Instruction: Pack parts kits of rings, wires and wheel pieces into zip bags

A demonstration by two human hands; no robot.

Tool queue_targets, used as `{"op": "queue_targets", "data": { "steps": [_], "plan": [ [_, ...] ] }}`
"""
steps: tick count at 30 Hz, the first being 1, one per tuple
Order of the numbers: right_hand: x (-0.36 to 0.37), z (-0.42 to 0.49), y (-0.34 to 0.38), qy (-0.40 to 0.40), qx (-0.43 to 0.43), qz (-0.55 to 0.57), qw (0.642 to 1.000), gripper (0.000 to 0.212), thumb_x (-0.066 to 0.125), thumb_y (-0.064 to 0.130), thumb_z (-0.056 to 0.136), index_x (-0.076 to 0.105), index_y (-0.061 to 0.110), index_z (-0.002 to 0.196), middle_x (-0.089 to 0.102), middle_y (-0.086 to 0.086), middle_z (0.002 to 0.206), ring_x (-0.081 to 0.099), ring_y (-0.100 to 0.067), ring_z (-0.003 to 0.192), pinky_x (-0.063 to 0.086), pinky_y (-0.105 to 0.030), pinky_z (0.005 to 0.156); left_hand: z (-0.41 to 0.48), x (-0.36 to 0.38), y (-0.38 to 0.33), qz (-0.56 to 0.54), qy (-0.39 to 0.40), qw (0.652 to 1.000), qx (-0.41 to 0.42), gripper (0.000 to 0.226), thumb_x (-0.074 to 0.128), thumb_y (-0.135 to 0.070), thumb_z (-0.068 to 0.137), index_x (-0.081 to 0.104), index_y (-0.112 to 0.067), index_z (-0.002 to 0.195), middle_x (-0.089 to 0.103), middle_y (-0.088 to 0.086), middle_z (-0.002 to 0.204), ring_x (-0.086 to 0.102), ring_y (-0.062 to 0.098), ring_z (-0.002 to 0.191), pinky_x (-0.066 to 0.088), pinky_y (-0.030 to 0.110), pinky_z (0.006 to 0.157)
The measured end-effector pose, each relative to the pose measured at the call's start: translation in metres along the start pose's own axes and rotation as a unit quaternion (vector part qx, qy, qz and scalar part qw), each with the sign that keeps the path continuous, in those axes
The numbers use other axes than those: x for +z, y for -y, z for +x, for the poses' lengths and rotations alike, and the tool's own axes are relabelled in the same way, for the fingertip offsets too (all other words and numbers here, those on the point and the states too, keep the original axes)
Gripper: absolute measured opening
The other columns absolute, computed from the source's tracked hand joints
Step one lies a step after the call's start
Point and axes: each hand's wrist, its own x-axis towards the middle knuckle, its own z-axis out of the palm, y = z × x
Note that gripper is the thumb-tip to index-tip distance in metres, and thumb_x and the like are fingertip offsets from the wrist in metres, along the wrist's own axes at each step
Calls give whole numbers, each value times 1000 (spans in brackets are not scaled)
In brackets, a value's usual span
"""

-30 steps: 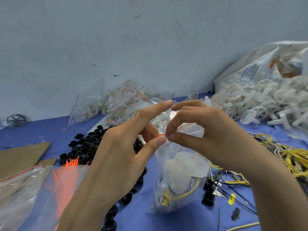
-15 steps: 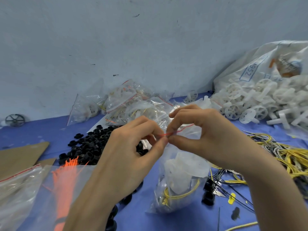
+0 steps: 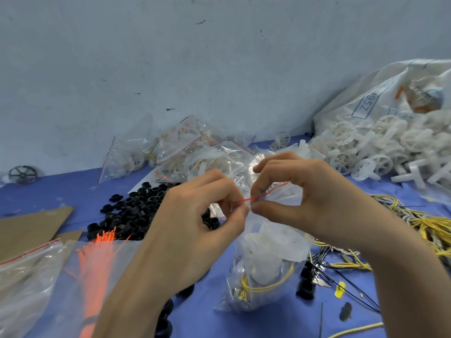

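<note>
Backdrop: pale, scuffed wall [image 3: 170,57] behind a blue table [image 3: 61,189].
Zip bag: the zip bag [image 3: 268,262] hangs at mid-table with its long axis upright and its mouth on top. I cannot tell whether its bottom rests on the table.
Seal: the red seal strip [image 3: 246,199] runs left to right, rising towards the right.
Left hand: the left hand [image 3: 192,230] has its thumb-and-forefinger grip pinching the strip, and it hides the strip's left end.
Right hand: the right hand [image 3: 317,198] pinches the strip just beside it, the two thumb tips almost touching.
Contents: a white wheel piece and a yellow wire coil [image 3: 266,286] show blurred through the film. No rings can be made out inside.
Cut off: the black rings [image 3: 136,211] lie partly behind the left hand. The yellow wires [image 3: 429,225] and the wheel pieces [image 3: 380,147] run off the right edge.
</note>
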Motion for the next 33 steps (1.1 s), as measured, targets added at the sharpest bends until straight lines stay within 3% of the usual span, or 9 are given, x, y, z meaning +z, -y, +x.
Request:
{"op": "queue_targets", "data": {
  "steps": [6,9,15,22,26,31,33],
  "plan": [
    [0,-1,-1,5,-21,-22,1000,12,72,11,79,67,22,79,65,10,88,54,-6,102,39,-17,85,0,5,0,9,9,1000,-6,17,55,-32,84,61,-18,76,58,-9,75,58,8,75,45,21,69],
    [3,1,-2,12,-26,-24,999,13,73,12,79,67,23,81,66,10,90,54,-7,103,39,-20,86,-1,6,3,9,12,1000,-5,8,61,-20,84,61,-16,76,58,-6,73,57,13,74,44,25,67],
    [-1,0,-6,8,-7,-11,1000,5,74,15,76,71,18,79,67,11,90,54,-5,104,38,-15,86,0,4,5,12,0,1000,-13,9,61,-15,81,59,-14,71,56,-7,67,54,9,69,39,10,65],
    [2,1,-7,-4,-36,-3,999,8,75,8,75,71,15,76,68,7,85,55,-8,103,41,-16,85,-1,8,5,-1,7,1000,-13,10,60,-20,83,62,-15,74,60,-6,73,60,13,75,47,26,69],
    [-2,0,-9,-4,-23,-14,1000,12,76,11,74,69,21,75,66,12,85,55,-8,106,40,-20,88,1,6,5,16,-3,1000,-4,17,53,-28,81,57,-17,69,53,-7,68,52,7,67,37,10,63],
    [-3,-1,-9,-9,-40,-30,999,5,71,22,74,68,24,71,65,15,81,55,-6,106,40,-23,89,0,8,5,-8,8,1000,-15,19,51,-33,80,59,-17,72,57,-7,72,56,7,71,43,13,65],
    [-1,-1,-8,-10,-49,-32,998,3,68,26,74,67,27,71,65,15,79,55,-6,105,40,-28,93,0,8,4,-1,10,1000,-8,19,52,-32,80,60,-17,73,56,-7,72,55,5,69,39,9,63]
  ]
}}
